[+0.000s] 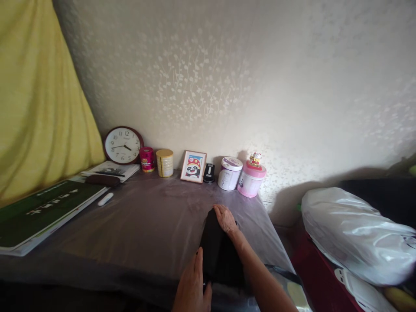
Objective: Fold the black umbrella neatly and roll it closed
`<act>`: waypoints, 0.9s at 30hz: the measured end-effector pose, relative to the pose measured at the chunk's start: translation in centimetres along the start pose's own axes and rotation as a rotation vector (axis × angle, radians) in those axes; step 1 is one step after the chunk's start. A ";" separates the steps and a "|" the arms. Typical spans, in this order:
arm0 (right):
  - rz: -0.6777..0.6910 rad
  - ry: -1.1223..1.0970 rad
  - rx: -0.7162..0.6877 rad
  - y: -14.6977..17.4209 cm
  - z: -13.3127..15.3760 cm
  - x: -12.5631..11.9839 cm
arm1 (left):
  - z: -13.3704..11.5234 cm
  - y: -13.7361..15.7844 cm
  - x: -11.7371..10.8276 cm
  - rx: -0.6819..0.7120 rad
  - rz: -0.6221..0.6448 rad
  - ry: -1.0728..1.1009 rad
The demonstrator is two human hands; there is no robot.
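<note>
A dark, black oblong object [219, 253], perhaps a bag or a case, is at the near right part of the covered table [156, 216]. Its exact kind is lost in shadow. My left hand [194, 277] grips its near left edge, with straight fingers along the side and the thumb at the near end. At the far end, my right hand [224, 218] is closed over the top corner, fingers together and bent around the edge. My right forearm crosses over the object's right side.
Along the wall stand a clock [123, 145], a pink tin [147, 159], a yellow-lidded can [165, 163], a panda picture frame [193, 166], a white tub [229, 174] and a pink tub [251, 181] topped by a cat figurine [255, 159]. A green book [48, 208] lies left; a white plastic bag [354, 234] sits right.
</note>
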State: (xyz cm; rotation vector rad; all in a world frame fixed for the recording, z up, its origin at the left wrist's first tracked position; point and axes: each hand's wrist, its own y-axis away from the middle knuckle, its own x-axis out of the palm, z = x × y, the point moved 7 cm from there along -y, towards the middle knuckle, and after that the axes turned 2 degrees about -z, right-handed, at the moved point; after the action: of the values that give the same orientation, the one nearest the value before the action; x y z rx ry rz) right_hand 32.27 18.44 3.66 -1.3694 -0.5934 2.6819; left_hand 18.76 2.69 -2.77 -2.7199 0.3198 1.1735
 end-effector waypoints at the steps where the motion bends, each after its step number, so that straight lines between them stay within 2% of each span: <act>1: -0.027 0.006 0.039 0.1 -0.7 -0.5 | -0.1 0.0 0.0 0.001 -0.004 -0.004; 7: -0.155 -0.007 0.279 3.8 -5.4 -4.9 | -1.1 0.5 -1.1 -0.006 -0.145 0.000; 10: -0.181 -0.028 0.337 6.5 -6.6 -6.4 | -1.5 0.7 -1.4 0.039 -0.203 0.019; 16: -0.027 -0.306 0.520 10.1 -6.7 -5.1 | -1.5 0.7 -1.3 0.067 -0.200 -0.003; 22: -0.075 -0.188 0.441 10.1 -4.3 -5.1 | -2.0 0.8 -1.5 0.053 -0.123 -0.055; 27: -0.075 -0.303 0.495 9.6 -3.5 -4.0 | -1.9 0.8 -1.5 0.037 -0.107 -0.074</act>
State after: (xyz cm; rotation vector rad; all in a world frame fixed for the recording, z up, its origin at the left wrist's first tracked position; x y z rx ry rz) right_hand 38.53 9.73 1.35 -0.8077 0.0184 2.7300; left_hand 18.85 1.70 -0.41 -2.6190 0.1818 1.2229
